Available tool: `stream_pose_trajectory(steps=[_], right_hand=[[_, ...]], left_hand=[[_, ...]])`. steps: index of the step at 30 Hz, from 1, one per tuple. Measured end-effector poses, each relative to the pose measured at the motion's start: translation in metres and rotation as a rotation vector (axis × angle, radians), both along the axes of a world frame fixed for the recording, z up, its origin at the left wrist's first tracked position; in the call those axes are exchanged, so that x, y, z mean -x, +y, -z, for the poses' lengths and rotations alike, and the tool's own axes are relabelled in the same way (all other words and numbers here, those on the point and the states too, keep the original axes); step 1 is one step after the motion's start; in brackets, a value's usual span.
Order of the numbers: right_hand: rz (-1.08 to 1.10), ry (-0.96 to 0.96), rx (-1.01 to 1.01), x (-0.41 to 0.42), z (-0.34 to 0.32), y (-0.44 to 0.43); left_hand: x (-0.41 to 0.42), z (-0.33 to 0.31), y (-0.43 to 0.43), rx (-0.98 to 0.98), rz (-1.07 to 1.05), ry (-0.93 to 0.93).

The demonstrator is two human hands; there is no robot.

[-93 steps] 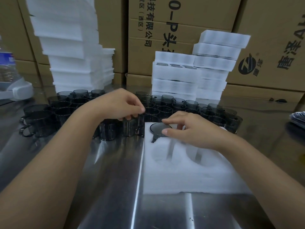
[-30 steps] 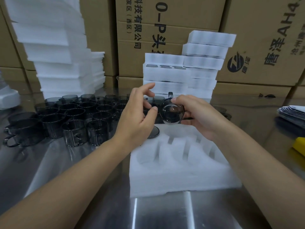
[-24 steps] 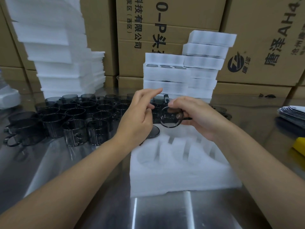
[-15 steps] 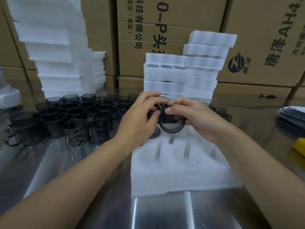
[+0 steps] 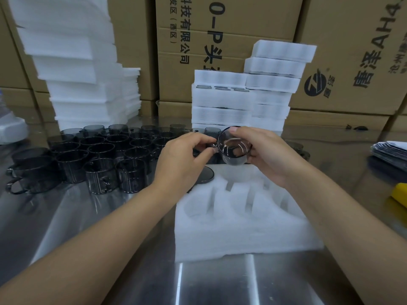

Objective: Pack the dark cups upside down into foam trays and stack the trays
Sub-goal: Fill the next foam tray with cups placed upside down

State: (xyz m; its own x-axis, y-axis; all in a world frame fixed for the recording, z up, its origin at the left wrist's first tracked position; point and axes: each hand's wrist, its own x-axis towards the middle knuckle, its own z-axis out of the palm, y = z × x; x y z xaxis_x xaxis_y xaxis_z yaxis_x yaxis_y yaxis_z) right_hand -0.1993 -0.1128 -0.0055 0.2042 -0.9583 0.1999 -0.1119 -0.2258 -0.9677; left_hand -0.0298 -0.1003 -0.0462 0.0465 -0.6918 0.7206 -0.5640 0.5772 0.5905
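A dark see-through cup (image 5: 234, 148) hangs tilted above the far edge of a white foam tray (image 5: 240, 219), its mouth turned toward me. My right hand (image 5: 266, 155) grips the cup around its body. My left hand (image 5: 185, 159) pinches the handle on the cup's left side. One dark cup (image 5: 206, 175) sits upside down in the tray's far-left pocket, partly hidden by my left hand. The other pockets of the tray show bare foam. Several loose dark cups (image 5: 103, 155) stand upright on the steel table to the left.
Packed foam trays (image 5: 244, 93) are stacked behind the cups, in front of cardboard boxes (image 5: 220, 29). A tall pile of foam sheets (image 5: 74, 62) stands at the back left. Papers (image 5: 389, 148) and a yellow object (image 5: 399, 192) lie at the right edge.
Over three seconds both hands lifted a second cup off the table above the tray. In the last second my left hand closed onto its handle and the cup turned so its mouth faces me.
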Motion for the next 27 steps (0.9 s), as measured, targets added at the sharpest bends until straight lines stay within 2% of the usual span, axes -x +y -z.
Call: stream_pose_trajectory(steps=[5, 11, 18, 24, 27], right_hand=[[0.027, -0.025, -0.021, 0.0, 0.0, -0.001], [0.099, -0.151, -0.042, 0.001, -0.001, -0.002], [0.064, -0.173, 0.038, -0.001, -0.001, 0.002], [0.091, 0.002, 0.126, 0.009, -0.006, 0.0], [0.054, 0.155, 0.122, 0.022, -0.009, -0.002]], left_hand=[[0.0, 0.0, 0.001, -0.07, 0.016, 0.008], [0.001, 0.001, 0.005, -0.04, 0.046, -0.059], [0.0, 0.0, 0.006, -0.081, 0.089, -0.113], [-0.002, 0.0, 0.006, -0.097, 0.19, -0.141], [-0.001, -0.001, 0.007, -0.12, 0.181, -0.148]])
